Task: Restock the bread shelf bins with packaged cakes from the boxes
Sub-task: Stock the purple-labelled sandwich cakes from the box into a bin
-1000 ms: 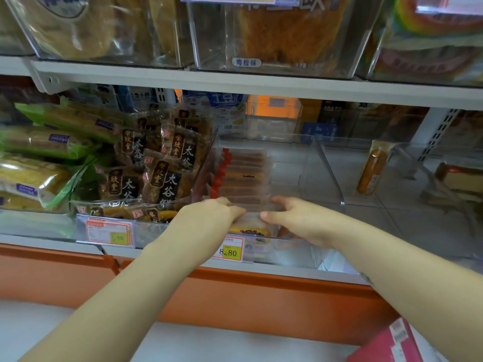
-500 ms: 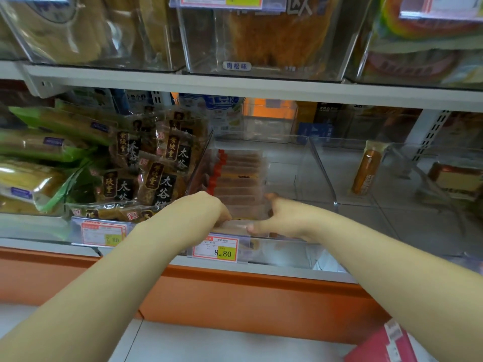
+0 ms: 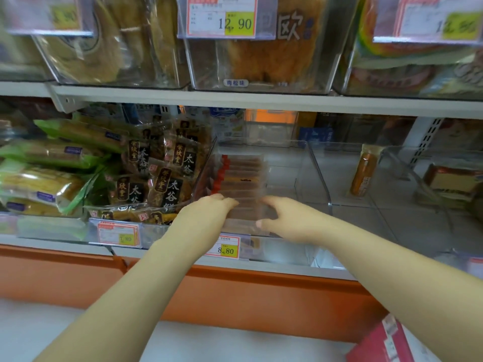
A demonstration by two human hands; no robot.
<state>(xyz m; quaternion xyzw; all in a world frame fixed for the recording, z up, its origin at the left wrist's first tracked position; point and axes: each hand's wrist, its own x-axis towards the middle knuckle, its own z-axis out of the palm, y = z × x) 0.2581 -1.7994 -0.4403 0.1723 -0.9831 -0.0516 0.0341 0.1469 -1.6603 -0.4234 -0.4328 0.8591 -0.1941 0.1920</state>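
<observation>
Red box (image 3: 384, 343): bottom right corner, nearest the camera, partly out of frame.
Left hand (image 3: 206, 218): fingers curled onto the left end of the front cake pack (image 3: 244, 214), gripping it.
Right hand (image 3: 285, 218): fingers and thumb closed on the same pack's right end.
Pack: at the front of the clear bin (image 3: 317, 173), above the 8.80 tag (image 3: 226, 248).
Row of cakes (image 3: 241, 175): stands behind the pack, along the bin's left side; right side bare.
Neighbouring bin, left: dark-labelled packs (image 3: 167, 178).
</observation>
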